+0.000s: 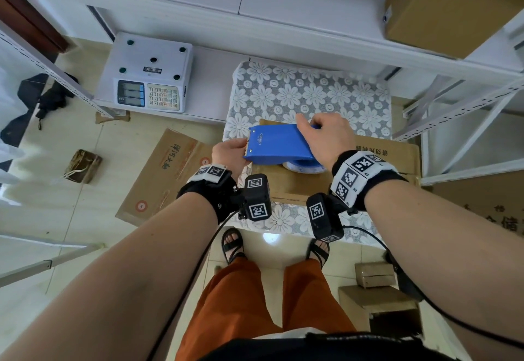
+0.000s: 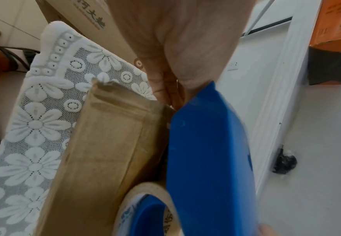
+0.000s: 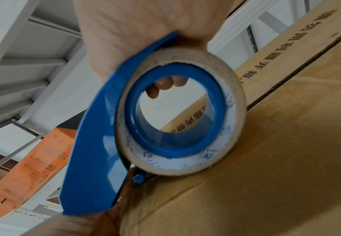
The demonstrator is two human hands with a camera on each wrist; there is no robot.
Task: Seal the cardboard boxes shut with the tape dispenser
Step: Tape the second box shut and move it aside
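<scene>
The right hand [image 1: 326, 139] has its fingers curled over the far, rounded end of the blue tape dispenser [image 1: 279, 143], grasping it — through the hollow hub in the right wrist view two fingertips [image 3: 165, 83] show on the other side. The left hand [image 1: 231, 152] is at the dispenser's toothed left end, at the left edge of the cardboard box [image 1: 382, 162]; its fingers point down there, pressed close together, but whether they pinch the tape end or only press it cannot be told from any view. The dispenser lies over the box's top, cutter end to the left, with the tape roll [image 3: 177, 111] on its near side resting against the cardboard. The box sits on a small table covered by a white lace flower cloth [image 1: 312, 94]. Left of the table a flattened carton [image 1: 167, 170] lies on the tiled floor, and farther left and beyond, a white weighing scale [image 1: 147, 74] rests on a low shelf. Another brown box [image 1: 453, 6] stands on the upper shelf at far right — white metal racking frames the scene.
</scene>
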